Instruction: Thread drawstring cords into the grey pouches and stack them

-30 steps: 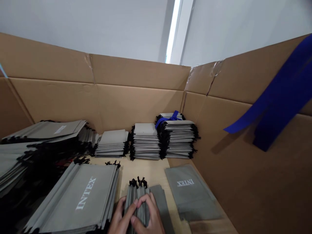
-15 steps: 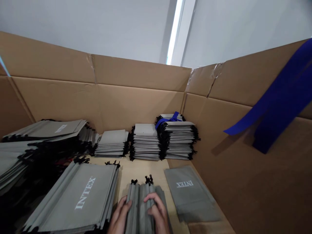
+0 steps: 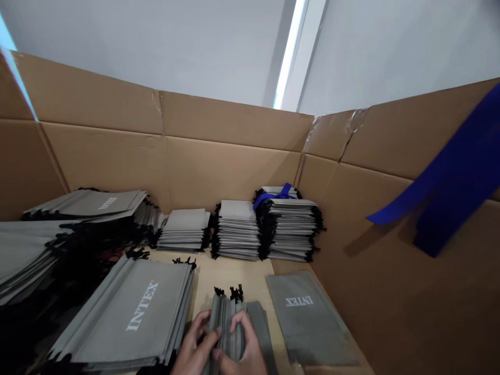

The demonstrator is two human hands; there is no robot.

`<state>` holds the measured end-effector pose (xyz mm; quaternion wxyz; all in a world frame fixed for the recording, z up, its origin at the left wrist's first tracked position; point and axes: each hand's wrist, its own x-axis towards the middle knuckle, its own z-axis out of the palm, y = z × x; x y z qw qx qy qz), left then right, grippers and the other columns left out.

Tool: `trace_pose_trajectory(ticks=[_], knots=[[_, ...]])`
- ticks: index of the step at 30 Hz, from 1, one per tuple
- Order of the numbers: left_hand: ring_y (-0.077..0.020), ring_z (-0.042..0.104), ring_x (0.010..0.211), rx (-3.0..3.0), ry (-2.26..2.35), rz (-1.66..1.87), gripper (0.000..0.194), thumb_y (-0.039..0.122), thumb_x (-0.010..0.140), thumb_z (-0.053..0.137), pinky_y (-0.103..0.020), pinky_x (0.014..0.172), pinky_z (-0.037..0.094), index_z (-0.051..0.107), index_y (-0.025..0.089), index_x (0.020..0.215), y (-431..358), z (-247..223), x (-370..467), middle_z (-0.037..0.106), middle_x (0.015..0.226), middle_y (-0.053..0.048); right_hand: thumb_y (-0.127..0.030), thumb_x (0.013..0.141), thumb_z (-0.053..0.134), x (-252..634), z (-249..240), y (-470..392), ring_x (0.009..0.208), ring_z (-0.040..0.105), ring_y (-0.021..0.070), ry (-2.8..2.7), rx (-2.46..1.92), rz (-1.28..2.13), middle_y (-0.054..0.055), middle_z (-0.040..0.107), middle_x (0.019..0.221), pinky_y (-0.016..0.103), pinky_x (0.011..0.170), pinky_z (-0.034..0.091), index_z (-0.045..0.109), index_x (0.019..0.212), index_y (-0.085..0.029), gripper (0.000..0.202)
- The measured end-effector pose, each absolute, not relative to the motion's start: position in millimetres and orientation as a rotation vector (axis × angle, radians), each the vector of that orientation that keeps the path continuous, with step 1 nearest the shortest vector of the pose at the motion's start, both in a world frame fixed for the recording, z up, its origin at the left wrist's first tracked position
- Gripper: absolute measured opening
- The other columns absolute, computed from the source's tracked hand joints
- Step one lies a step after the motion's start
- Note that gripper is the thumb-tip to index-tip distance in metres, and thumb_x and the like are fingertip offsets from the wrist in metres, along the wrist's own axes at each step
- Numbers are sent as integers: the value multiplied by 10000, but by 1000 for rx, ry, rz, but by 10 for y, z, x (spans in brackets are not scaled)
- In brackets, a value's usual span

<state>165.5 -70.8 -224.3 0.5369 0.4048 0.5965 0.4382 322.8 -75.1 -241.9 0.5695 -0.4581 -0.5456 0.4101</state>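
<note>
At the bottom centre, a bundle of grey fabric bags (image 3: 227, 317) with black cord ends at its far edge stands between my hands. My left hand (image 3: 197, 344) wraps its left side, thumb across the near face. Curled round the right side is my right hand (image 3: 244, 346), its fingertips on the bags. Just right of the bundle lie more grey bags (image 3: 261, 328), partly behind my right hand. To the left rests a large stack of grey bags (image 3: 144, 307) printed INTEX. A flat INTEX bag (image 3: 308, 323) lies on the right.
Cardboard walls (image 3: 234, 161) enclose the back and right. Along the back stand a short stack (image 3: 184, 229), a taller one (image 3: 238, 229) and a stack beside a blue tie (image 3: 295, 229). More bags (image 3: 94, 203) pile up at left. Blue straps (image 3: 449, 182) hang at right.
The bundle is pressed narrower between my hands, and my thumbs have come closer together. The view has shifted slightly, so the surroundings appear further right.
</note>
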Motion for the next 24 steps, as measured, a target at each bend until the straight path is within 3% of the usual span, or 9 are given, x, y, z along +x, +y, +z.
trace_pose_trajectory(ticks=[5, 10, 15, 20, 24], knots=[[-376, 491, 1531, 1035, 1380, 1048, 649, 648, 712, 778, -464, 1312, 339, 774, 230, 1209, -792, -2129, 1625, 652, 1543, -138, -276, 677, 599, 3325, -2375, -760, 798, 497, 209, -1224, -1058, 1055, -23, 486, 839, 294, 769, 433, 540, 887, -255, 219], [-403, 567, 1449, 1028, 1390, 1058, 651, 720, 728, 730, -499, 1249, 430, 767, 215, 1136, -756, -2010, 1764, 742, 1391, -145, -466, 797, 696, 3313, -2361, -799, 852, 531, 230, -1257, -1051, 1082, -11, 531, 882, 309, 806, 442, 537, 924, -260, 289], [-409, 636, 1346, 1047, 1386, 1060, 686, 735, 704, 753, -499, 1200, 469, 757, 195, 1128, -709, -2023, 1818, 769, 1290, -156, -584, 777, 757, 3280, -2408, -783, 837, 527, 222, -1259, -1052, 1064, -20, 520, 880, 313, 812, 449, 509, 928, -262, 433], [-417, 551, 1465, 959, 1420, 1037, 740, 720, 658, 778, -530, 1265, 399, 780, 197, 1182, -739, -2081, 1778, 716, 1440, -168, -530, 771, 742, 3350, -2369, -782, 813, 518, 221, -1162, -994, 1159, -14, 539, 867, 316, 769, 457, 541, 919, -268, 362], [-388, 587, 1447, 947, 1467, 1049, 609, 692, 713, 740, -491, 1267, 412, 820, 232, 1106, -741, -2175, 1785, 742, 1419, -144, -469, 788, 718, 3375, -2298, -825, 752, 504, 209, -1085, -974, 1181, -23, 542, 822, 310, 723, 454, 553, 917, -278, 283]])
